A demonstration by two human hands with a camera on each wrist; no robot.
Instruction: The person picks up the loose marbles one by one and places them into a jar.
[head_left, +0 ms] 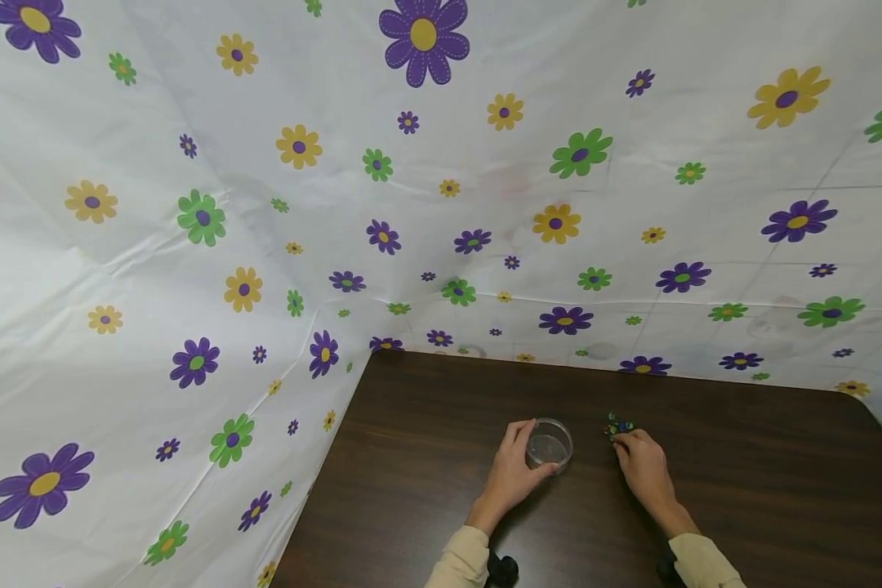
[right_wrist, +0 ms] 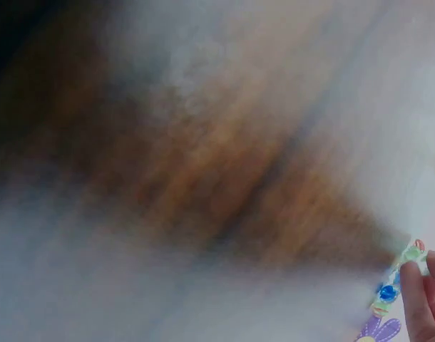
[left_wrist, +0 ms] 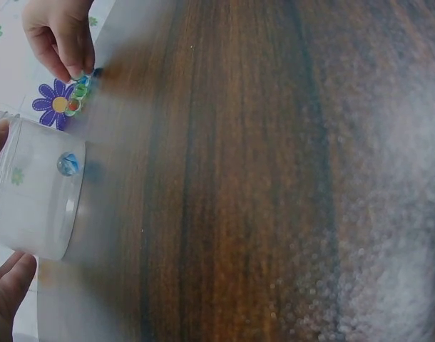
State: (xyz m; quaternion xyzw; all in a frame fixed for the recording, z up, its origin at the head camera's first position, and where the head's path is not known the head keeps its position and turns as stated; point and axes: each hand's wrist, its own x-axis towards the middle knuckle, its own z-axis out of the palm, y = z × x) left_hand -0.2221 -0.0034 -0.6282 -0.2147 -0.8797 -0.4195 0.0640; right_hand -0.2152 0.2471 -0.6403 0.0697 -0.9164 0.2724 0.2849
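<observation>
Marbles (head_left: pixel 619 427) beside clear cup (head_left: pixel 549 445), dark table (head_left: pixel 742 490)

Head camera looks forward and down from well above the table (head_left: pixel 706 490); 2 wrist cameras sit close, skimming the wood, both sharing the marbles (left_wrist: pixel 78 97).

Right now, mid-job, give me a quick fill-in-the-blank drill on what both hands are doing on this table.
1. The left hand holds a clear round ____.
2. The right hand picks at a small pile of ____ beside the container.
3. In the left wrist view, the marble inside that container is ____ in colour.
4. Both hands work on a dark ____ table.

Missing words: container; marbles; blue; wooden
</observation>
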